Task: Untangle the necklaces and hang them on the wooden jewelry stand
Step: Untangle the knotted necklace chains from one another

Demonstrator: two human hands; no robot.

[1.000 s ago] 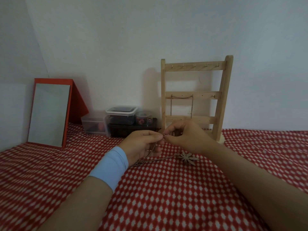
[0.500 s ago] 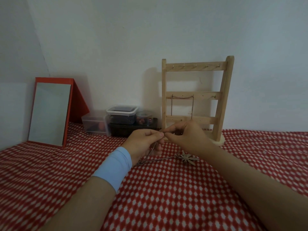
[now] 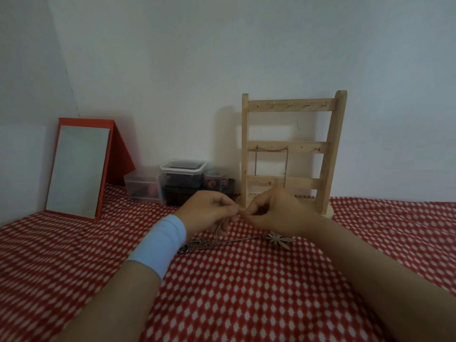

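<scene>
My left hand [image 3: 209, 211] and my right hand [image 3: 274, 213] meet fingertip to fingertip just above the cloth, both pinching a thin silver necklace chain [image 3: 219, 227]. The chain drops from my left fingers into a tangled heap [image 3: 195, 245] by my left wrist. A strand runs right from the heap to a pale flower-shaped pendant [image 3: 280, 239] lying under my right wrist. Behind my hands stands the wooden jewelry stand [image 3: 291, 149], with one chain [image 3: 271, 150] draped over hooks on its middle bar. The top row of hooks is bare.
A red-framed mirror [image 3: 79, 169] leans at the back left. Clear plastic boxes [image 3: 181, 174] and a dark box sit against the wall left of the stand. The red-and-white checked cloth [image 3: 246, 292] covers the surface.
Both hands stay together at the same spot, fingers working the chain slightly. The heap and the pendant have not moved.
</scene>
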